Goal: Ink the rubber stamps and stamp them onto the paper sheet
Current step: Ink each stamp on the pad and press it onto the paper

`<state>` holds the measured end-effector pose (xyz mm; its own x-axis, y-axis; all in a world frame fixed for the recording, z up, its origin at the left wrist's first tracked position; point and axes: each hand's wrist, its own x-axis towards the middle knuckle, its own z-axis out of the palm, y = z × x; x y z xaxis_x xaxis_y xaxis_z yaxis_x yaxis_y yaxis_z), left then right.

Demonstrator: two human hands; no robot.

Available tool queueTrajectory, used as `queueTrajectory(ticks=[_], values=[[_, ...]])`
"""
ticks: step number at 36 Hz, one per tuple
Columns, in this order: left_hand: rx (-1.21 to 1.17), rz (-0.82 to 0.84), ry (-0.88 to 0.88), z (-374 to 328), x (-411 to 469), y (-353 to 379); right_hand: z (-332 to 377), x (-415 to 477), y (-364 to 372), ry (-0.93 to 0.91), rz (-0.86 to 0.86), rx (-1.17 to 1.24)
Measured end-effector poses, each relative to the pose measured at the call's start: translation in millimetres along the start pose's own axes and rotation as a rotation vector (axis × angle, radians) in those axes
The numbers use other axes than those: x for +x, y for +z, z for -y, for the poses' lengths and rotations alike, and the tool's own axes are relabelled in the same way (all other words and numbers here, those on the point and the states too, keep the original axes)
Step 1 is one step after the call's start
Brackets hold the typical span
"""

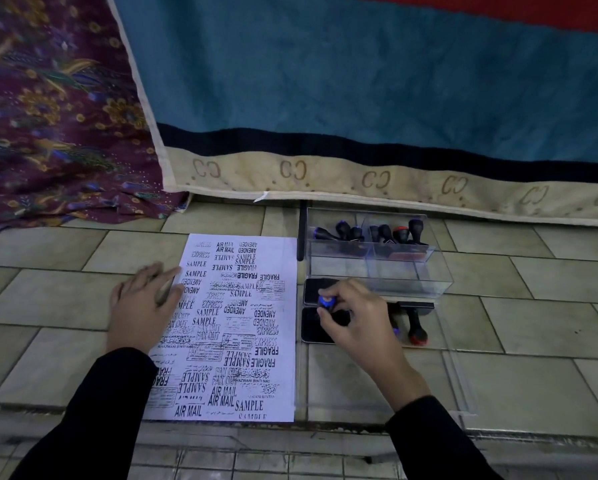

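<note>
— Pressing that blue-capped stamp (pixel 326 301) down with the right hand (pixel 354 320), are they?

— Looks so. The fingers are closed round its handle, and it stands over the black ink pad (pixel 321 308) just right of the paper sheet (pixel 235 327). I judge it is being inked; the rubber face is hidden.

— Why the pad there?

— Probably so the loaded stamp has only a short way across to the sheet, which lies flat on the tiled floor (pixel 48 299).

— And the left hand (pixel 143 306)?

— Spread flat, palm down, gripping nothing, resting on the sheet's left edge, likely to stop it sliding.

— Much room left?

— Little. Black imprints crowd nearly the whole sheet; the top corners look barest.

— The other stamps?

— Several stand in the clear plastic box (pixel 377 251) behind the pad, and a red-capped stamp (pixel 417 329) lies beside the right hand, within reach.
</note>
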<state>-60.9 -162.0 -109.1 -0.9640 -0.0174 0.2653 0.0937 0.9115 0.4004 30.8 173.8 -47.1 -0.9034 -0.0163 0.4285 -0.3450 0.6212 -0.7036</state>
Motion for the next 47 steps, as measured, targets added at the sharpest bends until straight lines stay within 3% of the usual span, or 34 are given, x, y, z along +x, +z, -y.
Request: queueTrajectory(ticks=[23, 30, 47], values=[[-0.021, -0.017, 0.006, 0, 0, 2, 3, -1, 4, -0.035, 0.014, -0.069], [-0.018, -0.018, 0.002, 0, -1, 1, 23, 47, 9, -0.075, -0.126, 0.074], [-0.021, 0.001, -0.018, -3, -2, -3, 1, 109, 73, 0.024, 0.192, -0.067]])
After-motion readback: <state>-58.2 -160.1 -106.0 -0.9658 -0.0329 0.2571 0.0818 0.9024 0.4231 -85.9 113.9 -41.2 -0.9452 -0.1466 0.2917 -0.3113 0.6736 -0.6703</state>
